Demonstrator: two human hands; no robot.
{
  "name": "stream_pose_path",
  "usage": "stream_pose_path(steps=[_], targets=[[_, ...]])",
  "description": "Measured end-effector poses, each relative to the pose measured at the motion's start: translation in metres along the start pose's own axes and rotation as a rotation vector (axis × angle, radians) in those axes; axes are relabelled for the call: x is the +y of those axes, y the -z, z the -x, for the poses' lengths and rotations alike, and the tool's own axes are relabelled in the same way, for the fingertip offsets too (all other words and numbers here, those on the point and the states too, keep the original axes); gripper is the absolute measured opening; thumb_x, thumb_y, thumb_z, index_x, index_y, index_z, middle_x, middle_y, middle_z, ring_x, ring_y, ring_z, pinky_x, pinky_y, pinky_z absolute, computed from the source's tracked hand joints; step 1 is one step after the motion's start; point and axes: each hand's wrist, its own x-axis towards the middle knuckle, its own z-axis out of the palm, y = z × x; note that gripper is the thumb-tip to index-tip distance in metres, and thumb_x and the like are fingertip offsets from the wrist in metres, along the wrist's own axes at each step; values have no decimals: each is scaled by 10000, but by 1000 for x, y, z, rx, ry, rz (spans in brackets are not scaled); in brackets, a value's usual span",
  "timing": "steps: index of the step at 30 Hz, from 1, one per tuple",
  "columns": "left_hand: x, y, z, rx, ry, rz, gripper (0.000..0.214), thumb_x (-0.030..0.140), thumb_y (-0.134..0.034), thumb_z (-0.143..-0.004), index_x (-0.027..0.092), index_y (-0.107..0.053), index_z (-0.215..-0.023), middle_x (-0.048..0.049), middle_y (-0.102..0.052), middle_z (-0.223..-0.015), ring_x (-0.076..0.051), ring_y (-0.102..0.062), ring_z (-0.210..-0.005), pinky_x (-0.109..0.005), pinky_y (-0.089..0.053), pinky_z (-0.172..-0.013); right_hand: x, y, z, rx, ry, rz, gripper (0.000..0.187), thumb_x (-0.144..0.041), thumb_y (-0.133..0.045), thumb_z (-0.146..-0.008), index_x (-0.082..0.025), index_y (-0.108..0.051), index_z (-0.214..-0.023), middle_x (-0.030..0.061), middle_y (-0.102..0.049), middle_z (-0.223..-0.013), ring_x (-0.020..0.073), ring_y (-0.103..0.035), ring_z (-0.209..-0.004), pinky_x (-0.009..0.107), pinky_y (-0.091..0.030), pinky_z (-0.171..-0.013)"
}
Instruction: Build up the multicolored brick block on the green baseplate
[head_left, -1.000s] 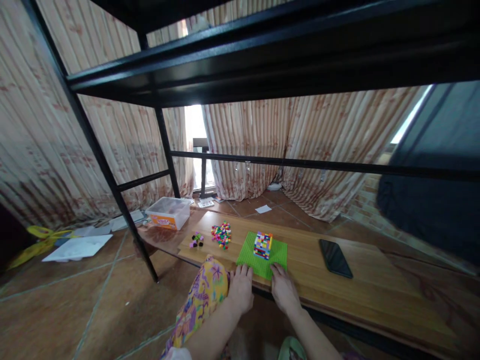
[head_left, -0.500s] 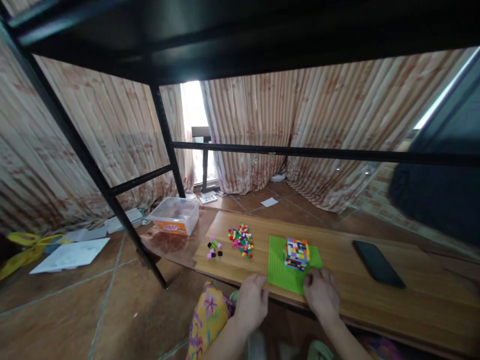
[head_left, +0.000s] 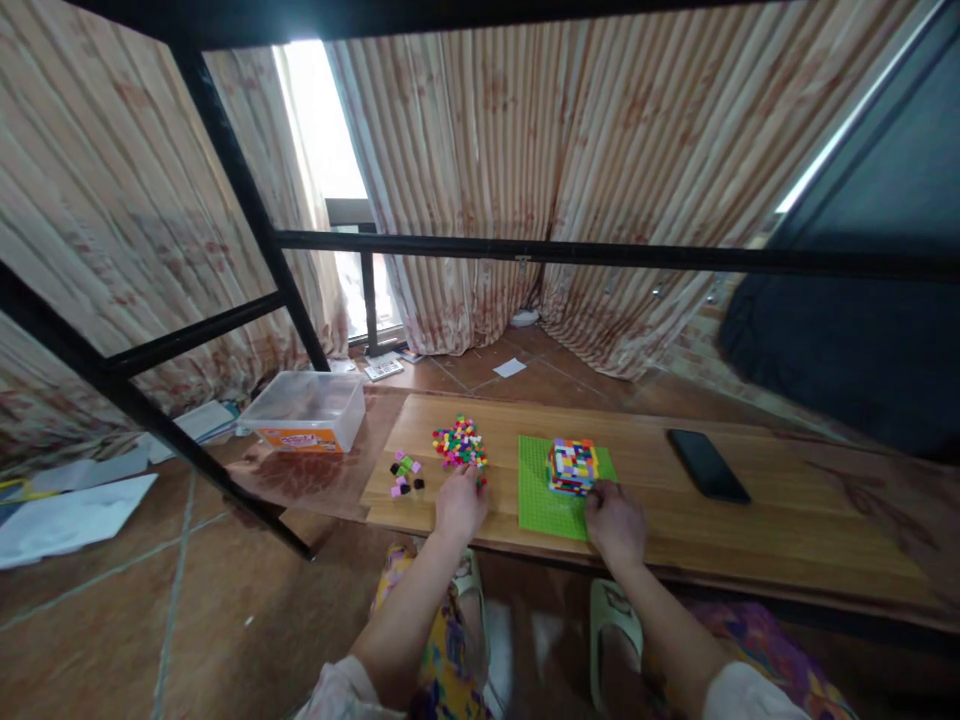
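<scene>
Green plate [head_left: 546,492] laid on wooden board [head_left: 750,530], brick cube [head_left: 572,466] seated at its 1 o'clock corner. Left hand [head_left: 459,505] now shifted off plate edge to loose brick pile [head_left: 460,443] at plate's 10 o'clock; grip cannot be told. Right hand [head_left: 615,520] kept at cube's 5 o'clock, fingers loosely spread, nothing held.

Light: daylight from the window [head_left: 322,130], blown out white | Room: evenly lit, dim under the worktop [head_left: 675,500] | Distortion: wide-angle bending of bars and curtains [head_left: 525,150] at edges | Blur: slight, corners soft
</scene>
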Motion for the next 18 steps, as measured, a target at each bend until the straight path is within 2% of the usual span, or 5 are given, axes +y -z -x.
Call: stream_pose_path(steps=[8,11,15,18], targets=[[14,-17,-14,39,51,-80,224,237,-446,-926,197,-667,-923,-77,-626,-1096,-192,-626,-924,-278,-447,-725,3,-2,-1,19,36,-76,248,-240,-445,-907,-182,-674,-984,87,-677,-969,235,-577,-949,332,-349,-825],[15,-21,-17,99,49,-77,219,245,-455,-929,202,-670,-924,-67,-633,-1056,-187,-625,-874,-274,-444,-693,2,-2,0,18,54,-94,242,-240,-442,-908,-189,-676,-948,89,-681,-957,249,-568,-946,351,-338,-833],[23,-20,-25,258,-23,70,193,221,-492,-911,190,-682,-917,-65,-630,-996,-161,-619,-830,-252,-455,-707,2,-2,1,17,59,-124,243,-240,-445,-905,-195,-679,-954,90,-686,-958,256,-561,-938,367,-327,-843],[40,-15,-36,296,-135,274,191,234,-506,-906,180,-689,-915,-46,-638,-896,-129,-601,-720,-238,-463,-677,2,-2,2,18,56,-138,243,-235,-447,-904,-196,-680,-961,88,-689,-962,254,-560,-921,369,-325,-832]])
